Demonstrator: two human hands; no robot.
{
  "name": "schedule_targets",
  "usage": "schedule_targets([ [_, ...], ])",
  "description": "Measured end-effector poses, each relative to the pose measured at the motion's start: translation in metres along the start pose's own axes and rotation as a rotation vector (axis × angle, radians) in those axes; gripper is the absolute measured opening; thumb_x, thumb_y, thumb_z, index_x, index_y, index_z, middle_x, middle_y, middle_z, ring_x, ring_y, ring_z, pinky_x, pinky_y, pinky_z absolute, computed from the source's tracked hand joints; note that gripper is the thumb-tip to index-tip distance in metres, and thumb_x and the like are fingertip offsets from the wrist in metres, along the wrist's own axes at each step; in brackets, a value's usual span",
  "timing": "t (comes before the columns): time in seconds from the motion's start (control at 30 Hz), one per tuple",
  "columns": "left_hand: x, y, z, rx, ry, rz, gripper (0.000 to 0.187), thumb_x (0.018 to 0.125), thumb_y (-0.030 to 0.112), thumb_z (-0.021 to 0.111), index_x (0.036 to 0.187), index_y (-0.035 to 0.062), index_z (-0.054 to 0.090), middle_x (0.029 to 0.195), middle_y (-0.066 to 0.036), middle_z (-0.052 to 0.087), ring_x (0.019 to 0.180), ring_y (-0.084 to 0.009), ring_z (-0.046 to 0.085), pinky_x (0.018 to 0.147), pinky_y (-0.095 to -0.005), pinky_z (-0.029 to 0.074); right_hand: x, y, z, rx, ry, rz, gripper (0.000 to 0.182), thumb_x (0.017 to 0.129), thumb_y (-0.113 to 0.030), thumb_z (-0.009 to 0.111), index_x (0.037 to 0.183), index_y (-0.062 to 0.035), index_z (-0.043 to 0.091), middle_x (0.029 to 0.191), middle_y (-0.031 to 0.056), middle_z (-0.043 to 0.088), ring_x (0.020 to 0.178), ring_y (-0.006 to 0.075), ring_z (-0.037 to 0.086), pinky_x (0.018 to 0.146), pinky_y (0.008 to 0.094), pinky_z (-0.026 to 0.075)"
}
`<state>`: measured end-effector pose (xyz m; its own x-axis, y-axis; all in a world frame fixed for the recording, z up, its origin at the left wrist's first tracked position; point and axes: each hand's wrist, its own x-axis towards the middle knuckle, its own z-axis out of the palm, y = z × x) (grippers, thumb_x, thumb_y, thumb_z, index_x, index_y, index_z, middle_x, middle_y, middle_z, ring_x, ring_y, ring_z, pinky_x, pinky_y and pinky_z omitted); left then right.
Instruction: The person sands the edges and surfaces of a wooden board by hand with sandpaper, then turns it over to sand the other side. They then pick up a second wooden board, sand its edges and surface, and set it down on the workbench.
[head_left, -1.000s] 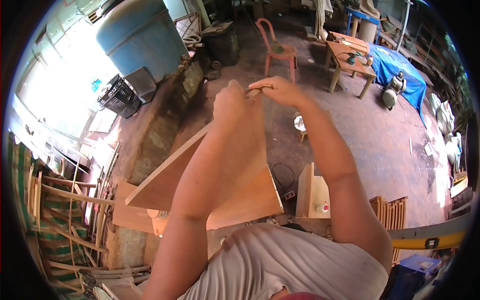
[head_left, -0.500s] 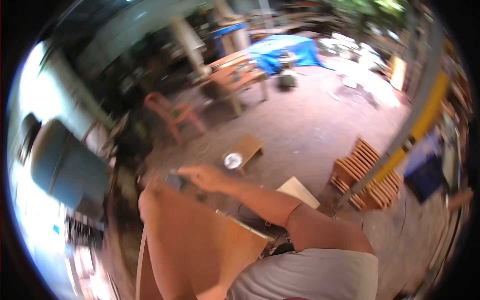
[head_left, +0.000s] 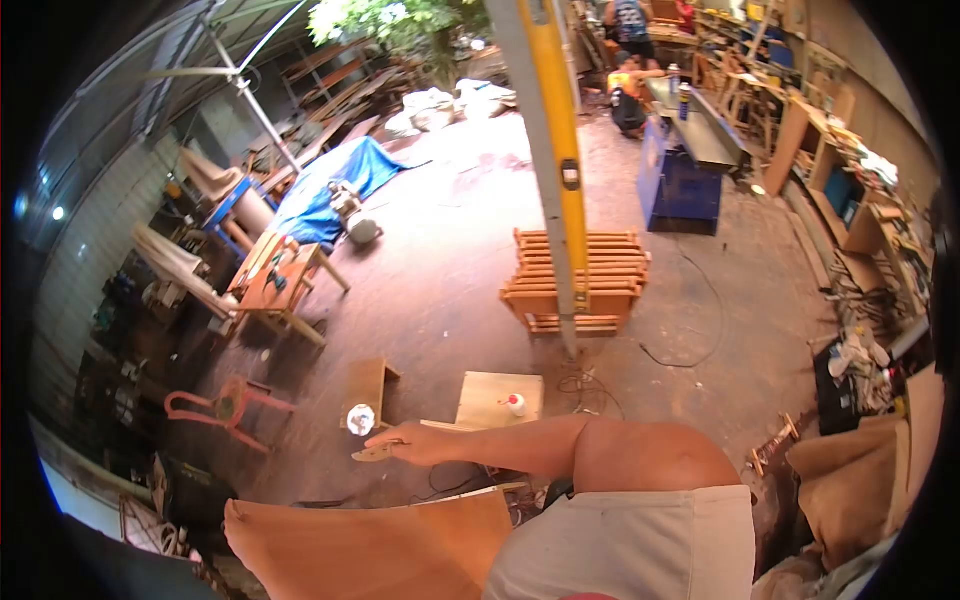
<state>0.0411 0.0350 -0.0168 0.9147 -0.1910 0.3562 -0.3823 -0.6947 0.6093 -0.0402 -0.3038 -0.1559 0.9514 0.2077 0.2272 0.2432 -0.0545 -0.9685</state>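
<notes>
My right hand (head_left: 415,443) reaches out to the left over the floor. It is shut on a small flat wooden piece (head_left: 375,453) that sticks out past the fingers. My left arm lies along the bottom of the view and ends at the left hand (head_left: 234,517); its fingers cannot be made out. The thin pale edge of a wooden panel (head_left: 470,492) shows just above that arm. Below the right hand stand a low wooden stool (head_left: 372,380) with a white tin (head_left: 360,418) and a wooden box (head_left: 495,398) with a small glue bottle (head_left: 514,404).
A yellow post (head_left: 560,150) rises ahead, with a stack of wooden frames (head_left: 575,280) behind it. A red chair (head_left: 225,405) and a work table (head_left: 280,280) stand at left, beside a blue tarp (head_left: 330,185). A blue machine (head_left: 680,185) and other people (head_left: 630,90) are at the back. A cable (head_left: 690,350) lies on the floor.
My head has swung round to the right, so the workshop floor fills the view. The panel and my left arm have dropped to the bottom edge. My right hand still holds the small piece.
</notes>
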Motion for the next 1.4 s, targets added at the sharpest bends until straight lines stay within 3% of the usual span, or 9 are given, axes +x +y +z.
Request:
schedule_targets([
  [0.07, -0.01, -0.008, -0.005, -0.082, -0.048, 0.009, 0.04, 0.099, 0.029, 0.044, 0.127, 0.0048, 0.06, 0.113, -0.013, 0.066, 0.103, -0.0227, 0.062, 0.089, -0.0332, 0.048, -0.031, -0.009, 0.003, 0.038, 0.078, -0.022, 0.042, 0.09, -0.007, 0.046, 0.13, -0.0053, 0.058, 0.122, 0.0145, 0.064, 0.114, 0.0183, 0.058, 0.097, 0.0293, 0.043],
  [0.2, -0.033, -0.028, -0.014, -0.264, -0.117, 0.008, 0.041, 0.1, 0.029, 0.044, 0.127, 0.0042, 0.06, 0.114, -0.013, 0.066, 0.103, -0.0229, 0.062, 0.089, -0.0332, 0.048, -0.1, -0.028, 0.02, -0.076, 0.146, 0.007, 0.046, 0.089, -0.004, 0.044, 0.132, -0.0089, 0.056, 0.123, 0.014, 0.063, 0.111, 0.0208, 0.058, 0.095, 0.0313, 0.043],
  [0.47, -0.04, -0.031, -0.055, -0.501, -0.227, -0.003, 0.041, 0.1, 0.029, 0.043, 0.127, 0.0031, 0.06, 0.114, -0.013, 0.066, 0.104, -0.0232, 0.062, 0.09, -0.0332, 0.047, -0.193, -0.075, 0.032, -0.085, 0.263, 0.028, 0.043, 0.09, -0.006, 0.045, 0.131, -0.004, 0.056, 0.122, 0.011, 0.065, 0.107, 0.0174, 0.059, 0.094, 0.0298, 0.044],
  [0.73, -0.016, -0.016, -0.075, -0.665, -0.256, -0.068, 0.041, 0.101, 0.029, 0.043, 0.127, 0.0019, 0.06, 0.114, -0.013, 0.066, 0.104, -0.0235, 0.062, 0.09, -0.0332, 0.047, -0.185, -0.079, 0.008, -0.113, 0.199, -0.047, 0.048, 0.089, -0.002, 0.041, 0.135, -0.0087, 0.054, 0.127, 0.0118, 0.061, 0.113, 0.0176, 0.057, 0.097, 0.0288, 0.042],
  [0.83, -0.005, -0.01, -0.069, -0.708, -0.293, -0.128, 0.041, 0.101, 0.029, 0.042, 0.127, 0.0015, 0.06, 0.114, -0.013, 0.066, 0.104, -0.0236, 0.062, 0.09, -0.0332, 0.047, -0.177, -0.07, -0.004, -0.112, 0.202, 0.006, 0.044, 0.09, -0.004, 0.044, 0.133, -0.0061, 0.055, 0.124, 0.0136, 0.063, 0.108, 0.0193, 0.059, 0.095, 0.0302, 0.043],
  [1.0, 0.006, -0.004, -0.053, -0.796, -0.338, -0.242, 0.042, 0.101, 0.029, 0.042, 0.126, 0.0007, 0.06, 0.115, -0.013, 0.065, 0.104, -0.0237, 0.062, 0.09, -0.0332, 0.047, -0.158, -0.041, -0.025, -0.055, 0.183, -0.158, 0.045, 0.09, -0.004, 0.044, 0.133, -0.0089, 0.055, 0.121, 0.0137, 0.064, 0.101, 0.0199, 0.06, 0.088, 0.0315, 0.045],
  [1.2, 0.001, -0.005, -0.058, -0.895, -0.323, -0.39, 0.042, 0.102, 0.029, 0.042, 0.126, -0.0001, 0.06, 0.115, -0.013, 0.065, 0.104, -0.0239, 0.061, 0.09, -0.0332, 0.047, -0.142, -0.037, -0.051, 0.073, 0.075, 0.064, 0.046, 0.088, -0.003, 0.045, 0.132, -0.009, 0.056, 0.117, 0.0129, 0.063, 0.094, 0.0196, 0.059, 0.084, 0.0298, 0.045],
  [1.33, -0.029, -0.014, -0.057, -1.0, -0.278, -0.497, 0.042, 0.102, 0.029, 0.041, 0.126, -0.0007, 0.059, 0.115, -0.013, 0.065, 0.104, -0.0241, 0.061, 0.091, -0.0332, 0.047, -0.13, -0.032, -0.057, 0.034, 0.029, -0.023, 0.044, 0.09, -0.004, 0.043, 0.132, -0.009, 0.056, 0.116, 0.0115, 0.063, 0.093, 0.0194, 0.059, 0.083, 0.0305, 0.045],
  [1.4, -0.056, -0.018, -0.06, -1.058, -0.235, -0.55, 0.042, 0.102, 0.029, 0.041, 0.126, -0.001, 0.059, 0.115, -0.013, 0.065, 0.104, -0.0242, 0.061, 0.091, -0.0332, 0.047, -0.124, -0.042, -0.061, -0.021, -0.009, 0.035, 0.042, 0.092, -0.007, 0.043, 0.132, -0.0088, 0.056, 0.12, 0.0112, 0.063, 0.104, 0.0203, 0.058, 0.091, 0.0315, 0.044],
])
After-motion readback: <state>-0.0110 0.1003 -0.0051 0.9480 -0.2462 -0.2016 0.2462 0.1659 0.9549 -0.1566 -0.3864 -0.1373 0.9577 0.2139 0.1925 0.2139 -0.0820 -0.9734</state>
